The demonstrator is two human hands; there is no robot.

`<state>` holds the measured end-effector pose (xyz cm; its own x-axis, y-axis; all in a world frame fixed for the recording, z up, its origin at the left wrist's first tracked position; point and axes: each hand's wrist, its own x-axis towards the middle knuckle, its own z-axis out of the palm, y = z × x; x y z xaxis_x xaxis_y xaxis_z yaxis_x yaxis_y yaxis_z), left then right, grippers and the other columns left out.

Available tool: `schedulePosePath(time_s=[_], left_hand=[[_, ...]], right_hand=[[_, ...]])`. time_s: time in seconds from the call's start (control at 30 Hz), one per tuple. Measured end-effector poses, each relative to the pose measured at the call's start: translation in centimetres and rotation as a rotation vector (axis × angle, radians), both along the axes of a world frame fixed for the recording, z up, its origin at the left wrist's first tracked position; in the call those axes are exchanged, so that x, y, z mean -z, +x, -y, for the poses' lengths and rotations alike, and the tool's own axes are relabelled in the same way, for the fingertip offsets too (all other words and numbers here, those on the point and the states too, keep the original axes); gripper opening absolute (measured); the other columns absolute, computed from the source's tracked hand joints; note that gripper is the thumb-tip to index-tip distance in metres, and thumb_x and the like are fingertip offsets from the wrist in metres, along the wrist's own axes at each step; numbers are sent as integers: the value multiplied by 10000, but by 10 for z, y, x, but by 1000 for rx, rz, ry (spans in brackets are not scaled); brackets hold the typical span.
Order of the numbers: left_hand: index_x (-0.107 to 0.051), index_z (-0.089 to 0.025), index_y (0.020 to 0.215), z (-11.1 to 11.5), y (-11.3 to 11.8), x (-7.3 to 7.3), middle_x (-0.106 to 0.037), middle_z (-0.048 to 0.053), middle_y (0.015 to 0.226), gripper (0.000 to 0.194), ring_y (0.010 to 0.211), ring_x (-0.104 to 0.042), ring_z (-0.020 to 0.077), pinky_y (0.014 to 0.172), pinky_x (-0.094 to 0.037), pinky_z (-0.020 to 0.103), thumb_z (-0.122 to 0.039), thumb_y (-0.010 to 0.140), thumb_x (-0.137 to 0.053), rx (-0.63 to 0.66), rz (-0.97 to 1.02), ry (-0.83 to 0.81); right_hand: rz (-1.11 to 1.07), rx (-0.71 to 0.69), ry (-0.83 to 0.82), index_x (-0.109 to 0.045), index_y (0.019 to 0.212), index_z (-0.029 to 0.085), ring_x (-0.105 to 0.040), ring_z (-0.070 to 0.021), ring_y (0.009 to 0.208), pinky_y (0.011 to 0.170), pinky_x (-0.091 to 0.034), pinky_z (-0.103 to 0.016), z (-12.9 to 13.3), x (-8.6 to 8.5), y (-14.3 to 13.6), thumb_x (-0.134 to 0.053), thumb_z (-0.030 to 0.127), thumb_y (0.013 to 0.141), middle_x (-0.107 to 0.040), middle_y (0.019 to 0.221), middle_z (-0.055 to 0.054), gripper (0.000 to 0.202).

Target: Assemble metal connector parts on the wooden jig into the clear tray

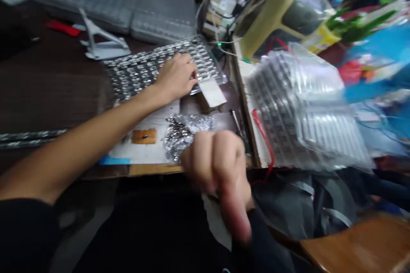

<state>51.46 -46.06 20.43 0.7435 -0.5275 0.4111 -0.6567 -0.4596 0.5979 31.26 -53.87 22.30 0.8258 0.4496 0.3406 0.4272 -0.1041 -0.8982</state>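
My left hand (pixel 177 74) reaches over a clear tray (pixel 221 77) filled with rows of small shiny metal parts (pixel 137 70). Its fingers are curled down onto the parts near the tray's right side; what they pinch, if anything, is hidden. Close to the camera, in front of the table edge, is my right hand (pixel 221 162), blurred by motion. Its fingers are folded in and the thumb points down; the inside of the fist cannot be seen. Just beyond it lies a heap of loose shiny metal pieces (pixel 179 134) on a plastic bag.
Beside the tray stands a small box with a white top (pixel 213 94). A brown block (pixel 144 136) lies on a white sheet (pixel 153 153). Stacked clear trays (pixel 307 111) are on the right, a white folding stand (pixel 102 45) at the back left. Power cords (pixel 221 8) run behind.
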Motion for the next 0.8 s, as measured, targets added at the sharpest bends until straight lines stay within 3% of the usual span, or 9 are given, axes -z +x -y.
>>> schedulePosePath(time_s=[0.07, 0.13, 0.2, 0.3, 0.4, 0.53, 0.67, 0.8], left_hand=[[-662, -164, 859, -13, -12, -11, -622, 38, 924, 77, 1076, -627, 293, 1041, -456, 510, -177, 807, -717, 14, -46, -22], [-662, -171, 944, -33, -30, -23, -629, 12, 896, 94, 991, -659, 249, 983, -501, 477, -171, 850, -662, 10, -104, -53], [-655, -184, 981, -58, -52, -33, -644, 6, 900, 117, 947, -665, 219, 930, -530, 425, -177, 866, -632, -16, -146, -72], [-637, -203, 1006, -101, -83, -34, -671, 24, 967, 143, 920, -655, 192, 866, -545, 356, -171, 881, -575, -105, -147, -102], [-629, -205, 1023, -139, -105, -18, -690, 36, 1003, 168, 907, -649, 183, 834, -543, 327, -173, 912, -506, -234, -151, -126], [-665, -206, 1029, -169, -126, 14, -731, 31, 1005, 150, 885, -674, 183, 807, -546, 303, -278, 926, -584, -316, -249, -104], [-719, -217, 973, -178, -136, 34, -770, 25, 976, 150, 902, -711, 197, 820, -553, 306, -338, 885, -704, -303, -291, -115], [-753, -242, 935, -176, -137, 40, -785, 22, 967, 98, 922, -720, 209, 867, -535, 349, -318, 875, -742, -234, -230, -99]], right_hand=[[34, 162, 114, -530, 635, 247, -573, -128, 589, 542, -485, -272, 1, -5, 24, -781, 604, 765, -602, 646, 8, 455], [42, 311, 56, -626, 688, 223, -595, -136, 615, 591, -485, -299, 5, -11, 40, -733, 526, 855, -663, 691, -9, 362], [71, 349, -153, -700, 759, 218, -627, -144, 663, 660, -482, -313, 8, -12, 51, -703, 431, 909, -719, 743, -12, 261], [142, 239, -576, -762, 869, 221, -664, -171, 757, 725, -436, -332, 4, -2, 60, -657, 326, 956, -776, 843, -27, 173], [162, 66, -877, -779, 914, 201, -663, -210, 818, 719, -383, -338, -4, 12, 65, -626, 270, 972, -783, 875, -54, 177], [149, -16, -959, -775, 1020, 214, -631, -222, 874, 753, -383, -332, -12, 18, 65, -667, 236, 931, -761, 961, -62, 141], [150, -22, -1013, -774, 925, 185, -607, -230, 861, 750, -394, -338, -16, 17, 64, -706, 219, 894, -719, 930, -87, 83], [113, -45, -975, -735, 909, 151, -621, -223, 844, 738, -417, -328, -15, 16, 64, -645, 201, 931, -706, 916, -98, 105]])
